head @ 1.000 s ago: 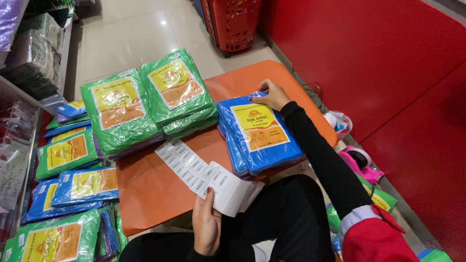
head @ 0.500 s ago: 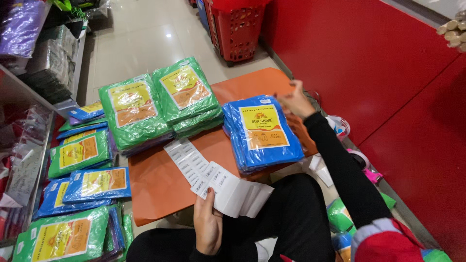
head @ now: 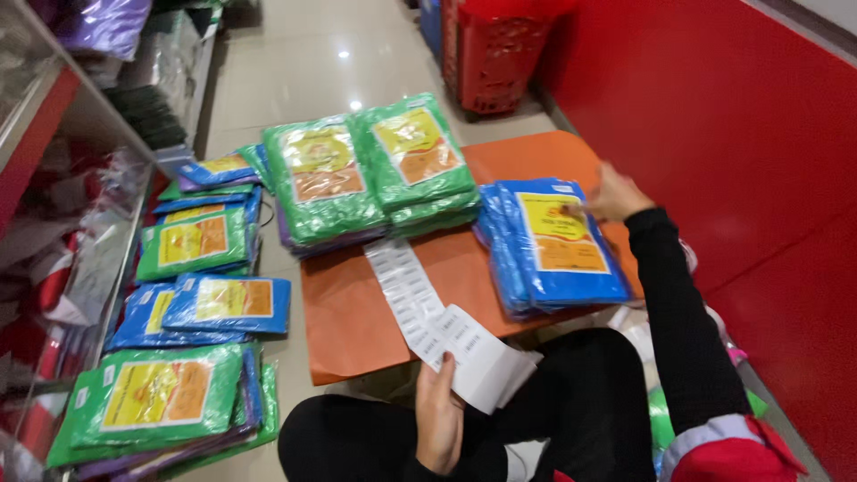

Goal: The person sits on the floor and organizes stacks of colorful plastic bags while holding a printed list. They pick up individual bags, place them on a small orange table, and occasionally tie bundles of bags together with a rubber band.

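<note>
Left hand [head: 439, 415] low in the frame, over the lap, thumb and fingers pinched shut on the near end of a strip of white barcode labels [head: 428, 312]. From that grip the strip runs up and away across the orange table [head: 357, 321], lying flat on it, its far end stopping just short of the green packets. Just right of the grip, the loose tail of the strip folds back on itself into a curled white flap that hangs off the table's near edge, over the black trousers. Right hand [head: 614, 195] reaches out on a black sleeve with a red and grey cuff; it is blurred, fingers bent loosely, resting on or just above the far right corner of the blue packet stack [head: 558, 245]. Cannot tell whether it grips anything; nothing shows held in it. That stack sits directly under and nearward of the right hand, on the right side of the table, top packet with a yellow and orange card facing up. Left of the right hand, beyond the strip's far end, two stacks of green packets [head: 375, 174] stand side by side, touching, on the table's far edge. Further left of the left hand's grip, off the table, more green and blue packets [head: 201, 268] lie in rows on the floor beside a shelf. Beyond the right hand, a red basket [head: 500, 54] stands on the tiled floor against a red wall [head: 732, 116].
</note>
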